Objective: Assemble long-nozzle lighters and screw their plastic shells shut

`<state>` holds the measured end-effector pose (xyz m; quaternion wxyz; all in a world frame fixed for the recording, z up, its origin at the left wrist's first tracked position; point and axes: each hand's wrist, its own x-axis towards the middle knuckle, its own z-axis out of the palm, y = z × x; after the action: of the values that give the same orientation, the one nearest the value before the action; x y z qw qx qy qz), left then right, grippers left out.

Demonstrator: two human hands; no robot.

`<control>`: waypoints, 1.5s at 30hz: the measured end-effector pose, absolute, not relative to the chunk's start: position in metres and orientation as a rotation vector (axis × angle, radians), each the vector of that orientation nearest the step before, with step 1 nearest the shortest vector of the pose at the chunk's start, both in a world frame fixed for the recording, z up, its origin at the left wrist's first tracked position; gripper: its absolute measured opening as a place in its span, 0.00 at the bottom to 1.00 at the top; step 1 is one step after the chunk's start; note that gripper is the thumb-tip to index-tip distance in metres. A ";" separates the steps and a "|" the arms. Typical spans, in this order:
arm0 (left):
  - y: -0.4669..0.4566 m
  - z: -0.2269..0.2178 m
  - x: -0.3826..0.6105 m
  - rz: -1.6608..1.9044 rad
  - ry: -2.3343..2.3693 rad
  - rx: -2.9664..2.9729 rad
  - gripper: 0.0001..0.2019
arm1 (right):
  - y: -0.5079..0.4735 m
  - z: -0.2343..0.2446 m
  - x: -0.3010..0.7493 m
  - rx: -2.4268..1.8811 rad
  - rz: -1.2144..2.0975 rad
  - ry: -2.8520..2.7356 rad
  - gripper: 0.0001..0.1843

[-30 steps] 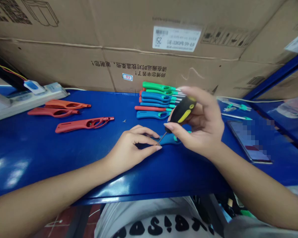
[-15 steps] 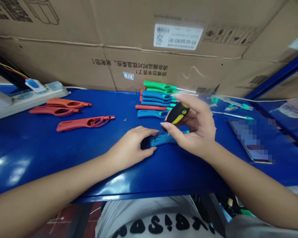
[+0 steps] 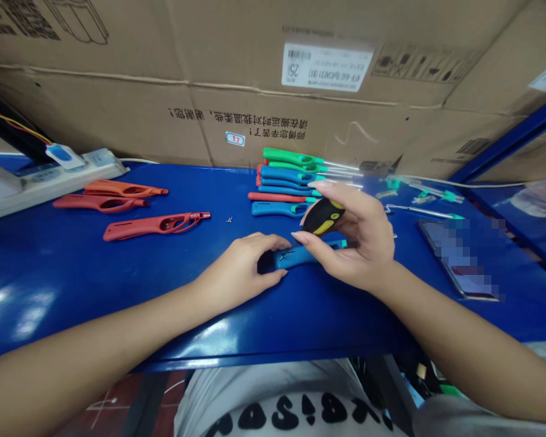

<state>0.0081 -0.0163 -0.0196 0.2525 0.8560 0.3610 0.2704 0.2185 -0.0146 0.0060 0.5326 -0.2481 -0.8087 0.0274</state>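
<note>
My right hand (image 3: 357, 233) grips a black and yellow screwdriver (image 3: 325, 216), its handle slanting up and to the right. The screwdriver's thin shaft points down at the left end of a blue lighter (image 3: 295, 257), where a small screw seems to stand. Lying flat on the table, that lighter is partly covered by my right hand; a green piece shows at its far right end. My left hand (image 3: 250, 264) is closed around the lighter's left end, thumb and forefinger on either side. A few tiny screws (image 3: 229, 220) rest on the table beyond my left hand.
Several green, blue and red lighters (image 3: 282, 209) with metal tubes lie in a row behind my hands. Red lighter shells (image 3: 136, 227) are at the left, near a power strip (image 3: 91, 167). A phone (image 3: 455, 261) and metal tubes (image 3: 430, 212) lie right. A cardboard box (image 3: 141, 121) stands behind.
The screwdriver has dipped lower and its handle leans a little flatter, my right hand moving slightly down with it. My left hand and the blue lighter stay in place.
</note>
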 end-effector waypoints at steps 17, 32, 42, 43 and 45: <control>-0.017 -0.018 0.010 0.709 1.005 2.292 0.11 | -0.014 0.008 0.218 -0.505 0.026 -1.955 0.39; -0.017 -0.019 0.010 0.725 0.990 2.281 0.08 | -0.015 0.010 0.217 -0.506 0.131 -2.100 0.38; -0.016 -0.015 0.009 0.672 0.979 2.274 0.08 | -0.019 0.015 0.218 -0.656 0.314 -2.069 0.36; -0.016 -0.015 0.009 0.673 0.978 2.273 0.08 | -0.019 0.014 0.218 -0.652 0.311 -2.065 0.36; -0.016 -0.016 0.009 0.680 0.975 2.273 0.07 | -0.019 0.014 0.218 -0.657 0.298 -2.067 0.36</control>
<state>0.0093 -0.0161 -0.0156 0.2844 0.8496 0.3645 0.2540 0.2180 -0.0193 0.0135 0.4582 -0.2668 -0.8392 0.1209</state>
